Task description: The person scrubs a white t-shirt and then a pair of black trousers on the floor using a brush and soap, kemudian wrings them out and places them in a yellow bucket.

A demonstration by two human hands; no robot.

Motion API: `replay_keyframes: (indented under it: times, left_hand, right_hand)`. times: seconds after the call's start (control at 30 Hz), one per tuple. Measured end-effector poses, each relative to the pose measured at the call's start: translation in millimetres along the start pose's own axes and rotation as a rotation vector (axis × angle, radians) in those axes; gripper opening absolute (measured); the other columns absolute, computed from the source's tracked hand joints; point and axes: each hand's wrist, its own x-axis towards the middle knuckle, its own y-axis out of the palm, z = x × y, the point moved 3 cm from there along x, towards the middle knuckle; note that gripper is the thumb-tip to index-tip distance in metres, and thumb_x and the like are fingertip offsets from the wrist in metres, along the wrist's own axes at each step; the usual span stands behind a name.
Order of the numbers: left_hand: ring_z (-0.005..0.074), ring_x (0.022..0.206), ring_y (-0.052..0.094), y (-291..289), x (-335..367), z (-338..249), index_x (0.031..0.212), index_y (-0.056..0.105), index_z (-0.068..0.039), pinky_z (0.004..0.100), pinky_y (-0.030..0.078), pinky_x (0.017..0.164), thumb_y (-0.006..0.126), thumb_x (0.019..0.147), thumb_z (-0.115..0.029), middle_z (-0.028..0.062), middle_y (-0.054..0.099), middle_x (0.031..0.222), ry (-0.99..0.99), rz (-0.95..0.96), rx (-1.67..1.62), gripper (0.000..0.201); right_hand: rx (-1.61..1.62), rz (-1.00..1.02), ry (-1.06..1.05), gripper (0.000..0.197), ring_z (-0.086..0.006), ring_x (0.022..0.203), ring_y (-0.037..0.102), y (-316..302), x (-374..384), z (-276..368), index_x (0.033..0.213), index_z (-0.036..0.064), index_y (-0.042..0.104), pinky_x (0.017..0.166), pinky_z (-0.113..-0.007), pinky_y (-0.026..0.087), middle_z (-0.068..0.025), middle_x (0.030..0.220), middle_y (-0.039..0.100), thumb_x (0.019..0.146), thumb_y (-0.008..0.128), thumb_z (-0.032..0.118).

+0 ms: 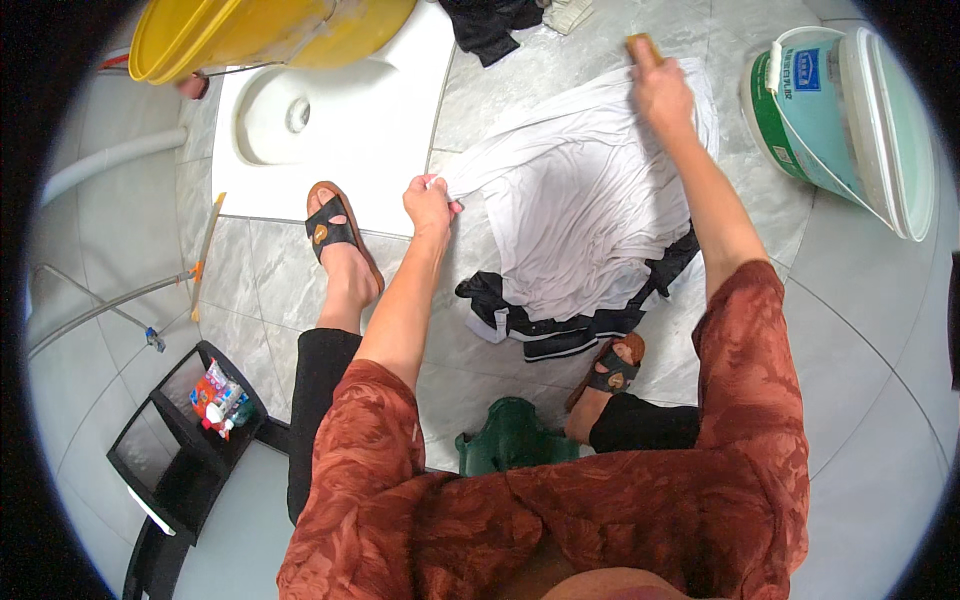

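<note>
A wet-looking white garment (585, 215) lies spread and wrinkled on the tiled floor in front of me. Its left corner is pinched in my left hand (430, 205), fingers closed. At the far right end of the cloth, my right hand (662, 98) is wrapped round a yellow-brown scrub brush (645, 48), which rests on or just above the fabric; its underside is hidden. Under the near edge of the white garment, a black garment with white stripes (560, 338) sticks out.
A white squat toilet (390, 110) sits at the far left, with a yellow bucket (260, 35) over its back part. To the right stands a pale bucket (825, 120). Dark clothing (490, 28) lies at the top. A green stool (512, 437) and black rack (185, 440) are near me.
</note>
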Motion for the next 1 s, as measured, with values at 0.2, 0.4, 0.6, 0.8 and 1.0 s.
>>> replay_keyframes:
  times: [0.2, 0.4, 0.6, 0.8, 1.0]
  left_hand:
    - [0.0150, 0.040, 0.050, -3, -1, -1, 0.095, 0.055, 0.005, 0.0284, 0.041, 0.036, 0.053, 0.088, -0.002, 0.0103, 0.058, 0.068, 0.029, 0.066, 0.084, 0.011]
    - [0.0142, 0.047, 0.054, 36, 31, -48, 0.099, 0.059, 0.006, 0.0257, 0.044, 0.041, 0.054, 0.090, -0.012, 0.0081, 0.057, 0.067, 0.288, 0.143, 0.177, 0.021]
    - [0.0238, 0.075, 0.061, 98, 36, -139, 0.099, 0.058, 0.002, 0.0345, 0.049, 0.072, 0.061, 0.086, -0.022, 0.0120, 0.063, 0.087, 0.741, 0.140, 0.204, 0.028]
    - [0.0352, 0.068, 0.059, 33, -76, -7, 0.069, 0.057, -0.004, 0.0471, 0.044, 0.062, 0.071, 0.074, -0.047, 0.0191, 0.058, 0.065, 0.380, 0.102, 0.872, 0.045]
    - [0.0384, 0.070, 0.058, -22, -135, 109, 0.075, 0.061, 0.001, 0.0453, 0.045, 0.069, 0.071, 0.075, -0.041, 0.0196, 0.060, 0.068, 0.600, 0.187, 1.027, 0.043]
  right_hand:
    - [0.477, 0.597, -0.363, 0.044, -0.0357, 0.097, 0.058, 69, -122, 133, 0.136, 0.0225, 0.043, 0.084, -0.045, 0.049, -0.0205, 0.111, 0.056, 0.093, 0.040, 0.013]
    - [0.055, 0.114, -0.167, 0.054, -0.0344, 0.090, 0.060, 36, -28, -18, 0.137, 0.0435, 0.035, 0.073, -0.045, 0.051, -0.0163, 0.099, 0.055, 0.090, 0.051, 0.022]
    - [-0.086, 0.003, 0.031, 0.052, -0.0350, 0.089, 0.061, 35, -32, -65, 0.140, 0.0394, 0.036, 0.072, -0.046, 0.051, -0.0177, 0.099, 0.057, 0.091, 0.052, 0.038]
    - [0.144, 0.090, 0.020, 0.045, -0.0375, 0.085, 0.061, 11, -50, -34, 0.133, 0.0324, 0.044, 0.073, -0.047, 0.051, -0.0212, 0.094, 0.057, 0.089, 0.053, 0.027]
    - [0.434, 1.050, -0.587, 0.041, -0.0356, 0.098, 0.060, 8, -188, 117, 0.132, 0.0166, 0.050, 0.084, -0.045, 0.048, -0.0267, 0.114, 0.056, 0.093, 0.039, 0.027]
